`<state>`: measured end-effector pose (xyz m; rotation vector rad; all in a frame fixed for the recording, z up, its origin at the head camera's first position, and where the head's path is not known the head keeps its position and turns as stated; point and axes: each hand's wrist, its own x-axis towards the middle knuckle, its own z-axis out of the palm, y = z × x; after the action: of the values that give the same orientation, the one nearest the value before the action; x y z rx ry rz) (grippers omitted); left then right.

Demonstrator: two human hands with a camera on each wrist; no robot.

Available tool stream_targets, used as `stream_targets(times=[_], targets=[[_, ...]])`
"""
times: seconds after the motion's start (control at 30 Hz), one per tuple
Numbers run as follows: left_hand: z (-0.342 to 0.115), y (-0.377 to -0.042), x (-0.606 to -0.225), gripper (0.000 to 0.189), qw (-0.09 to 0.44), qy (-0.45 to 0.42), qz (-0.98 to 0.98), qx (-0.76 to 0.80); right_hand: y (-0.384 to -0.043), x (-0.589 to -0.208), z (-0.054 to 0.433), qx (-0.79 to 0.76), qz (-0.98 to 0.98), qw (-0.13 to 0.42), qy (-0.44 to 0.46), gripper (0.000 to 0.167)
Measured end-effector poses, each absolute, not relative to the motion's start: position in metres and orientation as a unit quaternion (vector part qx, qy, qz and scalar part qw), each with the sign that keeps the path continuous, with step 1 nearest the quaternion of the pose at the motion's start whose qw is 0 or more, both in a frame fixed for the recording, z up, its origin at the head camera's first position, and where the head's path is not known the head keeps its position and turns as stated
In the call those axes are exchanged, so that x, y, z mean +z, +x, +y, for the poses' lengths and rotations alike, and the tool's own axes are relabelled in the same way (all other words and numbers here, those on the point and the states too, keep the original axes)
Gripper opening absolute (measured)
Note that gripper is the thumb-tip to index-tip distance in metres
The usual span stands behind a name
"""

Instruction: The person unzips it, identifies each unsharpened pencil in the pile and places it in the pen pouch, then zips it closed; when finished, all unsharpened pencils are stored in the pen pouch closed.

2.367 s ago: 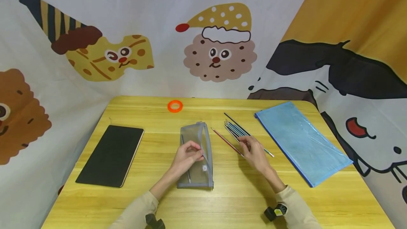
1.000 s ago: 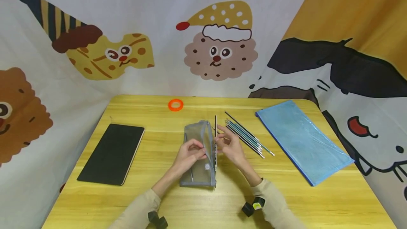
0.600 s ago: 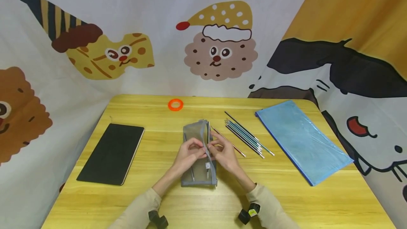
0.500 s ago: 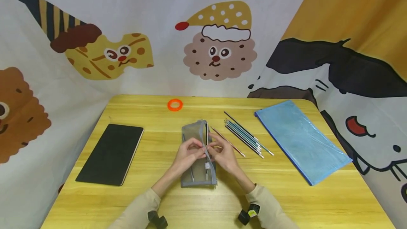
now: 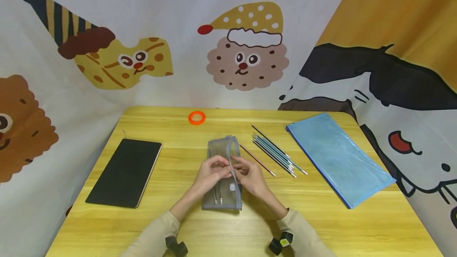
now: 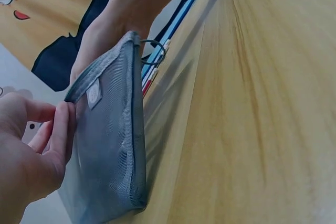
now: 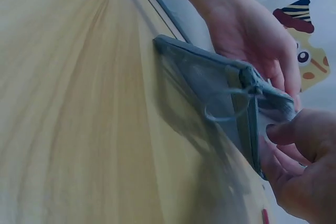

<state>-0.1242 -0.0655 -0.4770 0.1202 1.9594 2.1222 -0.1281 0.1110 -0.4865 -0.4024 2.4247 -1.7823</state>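
Pencil [image 5: 221,195] now down inside the mesh pencil case [image 5: 229,200], beside another pencil [image 5: 215,196]: one more stowed. My left hand [image 5: 210,173] pinches its rim; right hand [image 5: 252,177] at the opening, grip unclear.

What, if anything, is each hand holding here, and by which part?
The left hand pinches the grey mesh pouch by its opening's edge. The right hand is at that opening; whether it grips anything cannot be told.

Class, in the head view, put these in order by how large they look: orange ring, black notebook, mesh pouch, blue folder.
Largest to smallest:
1. blue folder
2. black notebook
3. mesh pouch, partly covered
4. orange ring, clearly smallest
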Motion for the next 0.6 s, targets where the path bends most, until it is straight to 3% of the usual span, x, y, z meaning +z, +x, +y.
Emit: stream_targets(times=[0.27,0.6], targets=[[-0.065,-0.124,-0.477,0.023,0.124,0.025,0.67,0.731,-0.131,-0.479,0.125,-0.599,0.79,0.03,-0.129,0.04],[-0.065,-0.122,-0.477,0.023,0.123,0.015,0.674,0.728,-0.147,-0.481,0.16,-0.512,0.841,-0.135,-0.108,0.034]])
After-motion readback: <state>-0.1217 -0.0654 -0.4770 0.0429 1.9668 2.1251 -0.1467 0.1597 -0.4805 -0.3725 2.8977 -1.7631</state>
